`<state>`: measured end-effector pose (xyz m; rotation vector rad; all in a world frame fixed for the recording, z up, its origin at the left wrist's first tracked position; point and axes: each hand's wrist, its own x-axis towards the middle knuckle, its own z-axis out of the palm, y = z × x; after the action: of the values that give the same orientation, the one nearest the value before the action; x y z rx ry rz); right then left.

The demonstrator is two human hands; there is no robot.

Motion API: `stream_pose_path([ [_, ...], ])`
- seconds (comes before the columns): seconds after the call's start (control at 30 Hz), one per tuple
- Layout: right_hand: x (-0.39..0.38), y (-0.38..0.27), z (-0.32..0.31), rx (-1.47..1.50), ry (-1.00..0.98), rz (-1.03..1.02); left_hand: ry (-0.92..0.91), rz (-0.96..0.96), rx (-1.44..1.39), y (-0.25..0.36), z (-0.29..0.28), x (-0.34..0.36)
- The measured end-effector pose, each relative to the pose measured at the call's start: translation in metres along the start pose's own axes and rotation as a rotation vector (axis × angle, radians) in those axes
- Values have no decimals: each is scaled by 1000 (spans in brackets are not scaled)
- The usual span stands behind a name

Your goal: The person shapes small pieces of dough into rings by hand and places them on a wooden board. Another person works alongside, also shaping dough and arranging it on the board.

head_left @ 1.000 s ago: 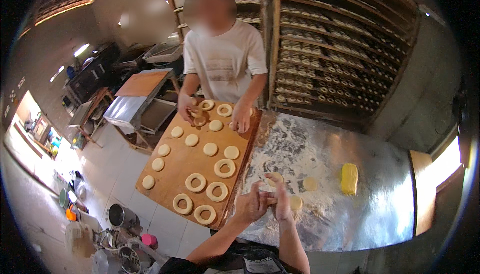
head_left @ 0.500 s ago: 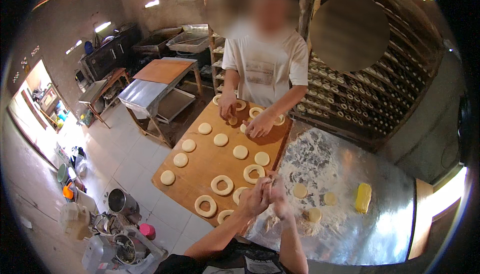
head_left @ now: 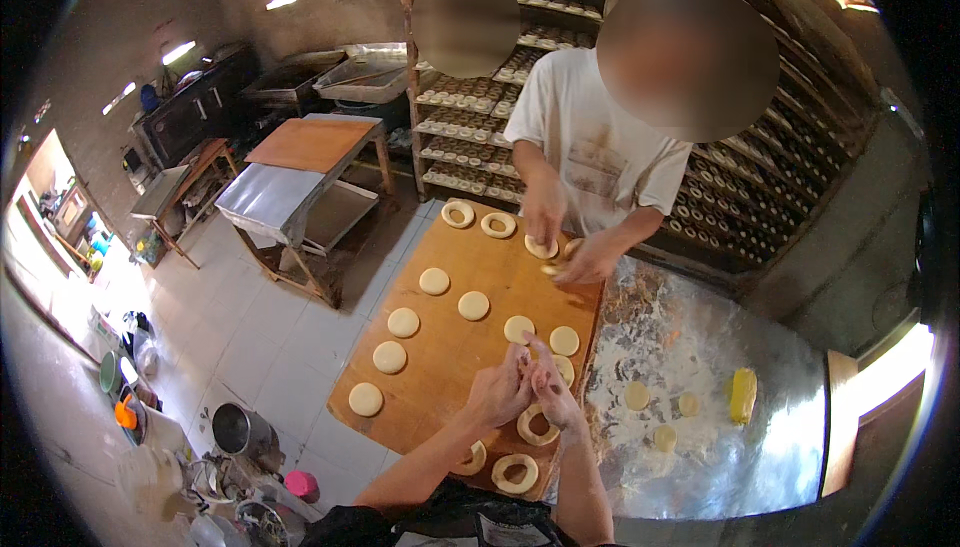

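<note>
My left hand (head_left: 497, 389) and my right hand (head_left: 556, 395) are together over the right part of a brown wooden board (head_left: 440, 377). Their fingers are bent and pressed against each other, and whatever may be between them is hidden. Close to my right hand lie pale dough rings, one a dough ring (head_left: 523, 427) just below it. Nearer to me is another dough ring (head_left: 497, 474), and a third is partly covered by my left forearm. Beyond my fingertips sits a flat dough disc (head_left: 519, 327), with several more discs across the board.
Across the board, a co-worker's hands (head_left: 545, 209) work at dough near the far edge. To the right, a floured metal table (head_left: 770, 457) bears small dough discs (head_left: 637, 396) and a yellow oblong block (head_left: 743, 395). Pots (head_left: 245, 430) stand on the floor at left; racks of rings fill the back.
My hands have moved from the board's right edge to over the board, still together. The co-worker and their hands have shifted to the right. The whole view has tilted slightly.
</note>
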<state>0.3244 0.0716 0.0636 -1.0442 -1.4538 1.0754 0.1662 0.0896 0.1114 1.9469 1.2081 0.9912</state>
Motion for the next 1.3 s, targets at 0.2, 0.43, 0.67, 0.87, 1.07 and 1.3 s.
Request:
stream_pose_path([
  [0.2,31,-6,0,719,-17,203,-141,-200,-180,-18,-27,26],
  [0.43,75,-36,27,-129,390,470,-89,-312,104,-55,-8,86],
  [0.67,67,-38,33,-1024,236,551,-212,-112,552,-97,-30,68],
  [0.87,57,-21,56,-1219,134,566,-271,-92,560,-97,-23,54],
  [1.07,64,-11,-10,-1224,398,719,-215,-22,518,-90,-11,87],
  [1.3,91,12,-51,-961,-4,649,-359,107,441,-92,35,125],
])
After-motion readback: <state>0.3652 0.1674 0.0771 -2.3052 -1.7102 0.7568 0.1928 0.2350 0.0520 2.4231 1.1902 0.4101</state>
